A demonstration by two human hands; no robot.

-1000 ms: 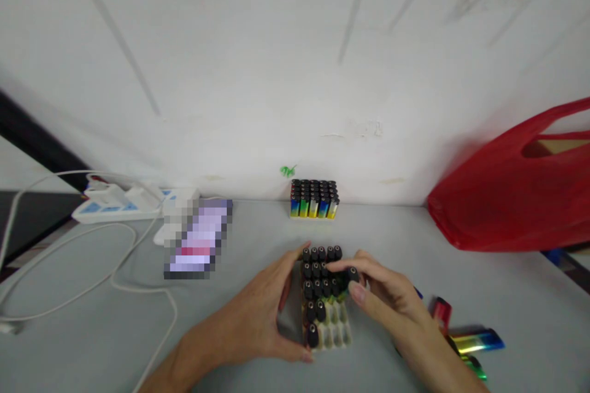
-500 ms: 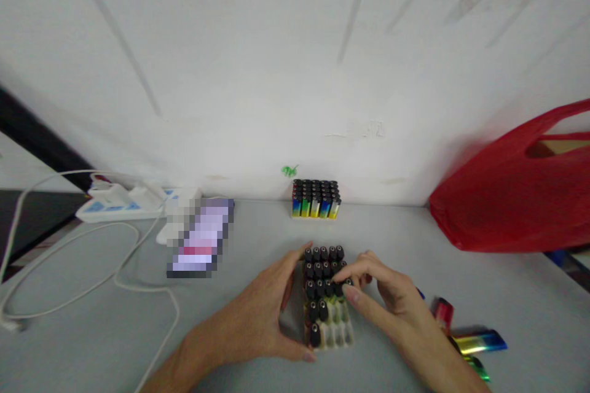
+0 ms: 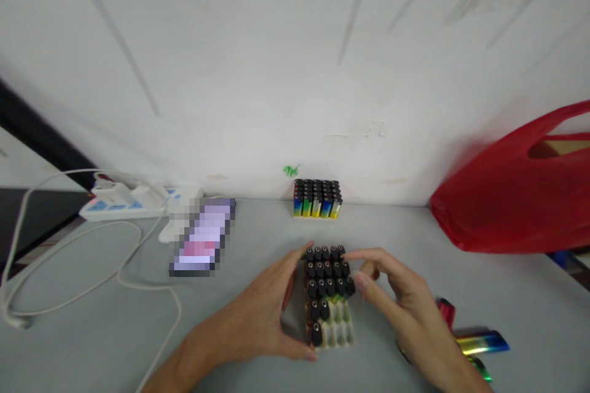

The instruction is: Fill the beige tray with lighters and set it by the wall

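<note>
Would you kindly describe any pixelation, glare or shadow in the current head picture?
In the head view, the phone is pixelated into blocks; the same head view shows glare on the loose yellow-blue piece, and soft shadow on the wall beside the red bag.

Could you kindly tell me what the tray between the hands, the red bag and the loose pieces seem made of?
Tray: probably thin plastic, pale and dull, judging by its moulded pockets. Red bag: likely soft fabric, matte, given its sagging shape and lack of shine. Loose pieces: metal or metallic-coated plastic, glossy, with bright highlights.
</note>
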